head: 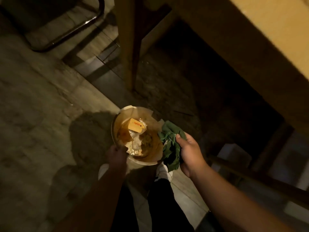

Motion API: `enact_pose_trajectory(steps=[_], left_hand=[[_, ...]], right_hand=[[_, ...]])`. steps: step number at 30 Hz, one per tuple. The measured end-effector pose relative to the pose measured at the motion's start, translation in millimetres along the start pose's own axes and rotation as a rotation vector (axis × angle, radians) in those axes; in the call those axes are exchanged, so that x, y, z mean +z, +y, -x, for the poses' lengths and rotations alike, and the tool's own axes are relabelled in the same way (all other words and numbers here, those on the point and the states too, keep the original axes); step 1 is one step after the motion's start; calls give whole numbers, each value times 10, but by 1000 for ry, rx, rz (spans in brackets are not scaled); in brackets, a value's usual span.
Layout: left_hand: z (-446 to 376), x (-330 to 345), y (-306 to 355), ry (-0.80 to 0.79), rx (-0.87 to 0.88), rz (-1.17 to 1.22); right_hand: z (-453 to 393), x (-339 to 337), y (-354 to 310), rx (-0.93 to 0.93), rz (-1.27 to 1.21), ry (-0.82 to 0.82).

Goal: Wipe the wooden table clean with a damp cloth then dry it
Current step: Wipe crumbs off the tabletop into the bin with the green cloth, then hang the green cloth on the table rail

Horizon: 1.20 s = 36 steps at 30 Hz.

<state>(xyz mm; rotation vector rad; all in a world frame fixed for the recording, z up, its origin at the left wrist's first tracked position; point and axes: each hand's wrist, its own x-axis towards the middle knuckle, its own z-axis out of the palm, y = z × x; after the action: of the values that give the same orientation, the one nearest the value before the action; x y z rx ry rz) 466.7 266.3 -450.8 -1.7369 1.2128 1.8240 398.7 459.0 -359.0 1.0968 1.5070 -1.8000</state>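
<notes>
Head view shows two hands, one cloth (170, 144), one bin (117, 121) and one wooden table (260, 52).

The right hand (190, 153) grasps the cloth, thumb on top and the fabric bunched against the palm. The cloth is dark green, crumpled into loose folds, with a ragged end hanging down below the hand; whether it is damp cannot be told in this dim light. It hangs just over the bin's right edge, touching or nearly touching the rim.

The left hand (117, 154) is in shadow and grips the near rim of the bin, fingers curled over the edge. The bin is round and light-walled, lying between the two hands and slightly ahead of them. Inside it lie one yellow box (135, 127) with red print, some crumpled white paper (136, 144) and brownish scraps; the rest is too blurred to name.

The table rises ahead and to the right of the right hand, its pale yellow-brown edge slanting across the upper right, with one leg (125, 47) coming down ahead of the bin. Beyond the left hand, far ahead, curves one dark chair frame (70, 32). One white shoe (164, 169) shows below the cloth, on the tiled floor (33, 114).
</notes>
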Motion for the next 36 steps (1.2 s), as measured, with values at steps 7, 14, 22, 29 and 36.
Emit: enact_pose_trajectory(steps=[7, 14, 22, 29, 36], left_hand=[[-444, -60, -296, -26, -33, 32], [-474, -325, -444, 113, -67, -360], [22, -784, 172, -45, -81, -355], [1537, -602, 1445, -362, 405, -517], [2960, -493, 2312, -528, 497, -579]], right_hand=[[-202, -34, 206, -9, -20, 38], [-126, 68, 235, -10, -30, 60], [451, 406, 39, -56, 8, 41], [1384, 815, -443, -193, 183, -11], [2522, 1163, -944, -735, 792, -93]])
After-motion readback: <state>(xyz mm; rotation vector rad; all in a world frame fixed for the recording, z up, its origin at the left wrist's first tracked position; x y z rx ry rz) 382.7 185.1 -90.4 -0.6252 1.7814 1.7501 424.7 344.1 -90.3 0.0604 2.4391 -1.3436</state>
